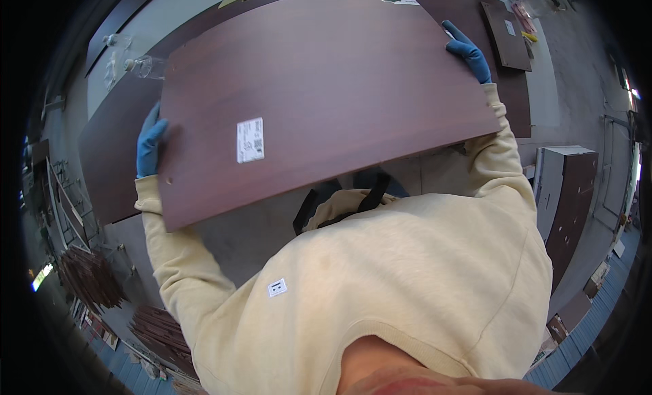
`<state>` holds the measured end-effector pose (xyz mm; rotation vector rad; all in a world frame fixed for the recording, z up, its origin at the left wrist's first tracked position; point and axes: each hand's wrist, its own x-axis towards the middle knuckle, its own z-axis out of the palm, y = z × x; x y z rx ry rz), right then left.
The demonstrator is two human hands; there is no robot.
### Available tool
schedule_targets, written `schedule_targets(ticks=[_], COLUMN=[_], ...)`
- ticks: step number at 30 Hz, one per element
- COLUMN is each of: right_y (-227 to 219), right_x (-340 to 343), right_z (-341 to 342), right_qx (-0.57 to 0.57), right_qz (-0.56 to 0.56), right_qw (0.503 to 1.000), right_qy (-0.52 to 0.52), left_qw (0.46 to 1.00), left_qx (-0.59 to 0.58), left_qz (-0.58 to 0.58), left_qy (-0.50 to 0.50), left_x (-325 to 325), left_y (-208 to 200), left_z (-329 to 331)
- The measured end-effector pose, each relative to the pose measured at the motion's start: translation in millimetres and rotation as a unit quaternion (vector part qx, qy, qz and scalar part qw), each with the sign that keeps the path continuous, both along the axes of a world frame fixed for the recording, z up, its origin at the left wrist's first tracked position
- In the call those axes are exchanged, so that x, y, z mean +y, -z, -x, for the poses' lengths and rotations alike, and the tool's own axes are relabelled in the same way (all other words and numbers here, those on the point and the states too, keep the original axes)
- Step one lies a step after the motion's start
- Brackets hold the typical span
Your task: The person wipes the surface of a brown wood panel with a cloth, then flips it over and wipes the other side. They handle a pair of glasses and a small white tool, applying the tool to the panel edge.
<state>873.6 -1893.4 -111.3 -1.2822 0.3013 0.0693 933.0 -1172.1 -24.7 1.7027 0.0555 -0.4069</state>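
Beige sweatshirt [401, 279] faces brown panel [326, 82] above table [542, 96] and grey floor [438, 174].

the left hand [151, 145] and the right hand [470, 55] wear matching blue gloves [474, 61], plain and close-fitting. next to each glove comes a ribbed cuff [147, 191] in pale cream, then a loose, creased sleeve [180, 256] of the same cloth. both belong to a cream sweatshirt [407, 266]. its chest, nearer the left hand's side, bears a small white patch [277, 287] with dark marks. a seam [511, 276] curves over the shoulder on the right hand's side, and the neckline [387, 327] is ribbed. at the waist, low between the hands, black straps [373, 193] edge cream fabric, beside dark blue trousers [396, 184].
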Motion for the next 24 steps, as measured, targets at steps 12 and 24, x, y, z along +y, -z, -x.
schedule_targets(ticks=[12, 24], right_y=[43.9, 69.9], right_x=[40.4, 67.3], right_z=[26.6, 21.3], right_qx=[0.006, 0.06], right_qz=[0.039, 0.126], right_qw=[0.998, 0.988], right_qy=[-0.055, -0.07], left_qw=[0.975, 0.968], left_qx=[0.073, 0.041], left_qz=[-0.13, -0.188], left_qy=[-0.164, -0.164], left_x=[-13.7, 12.2], left_y=[135.8, 192.4], left_z=[46.5, 35.1])
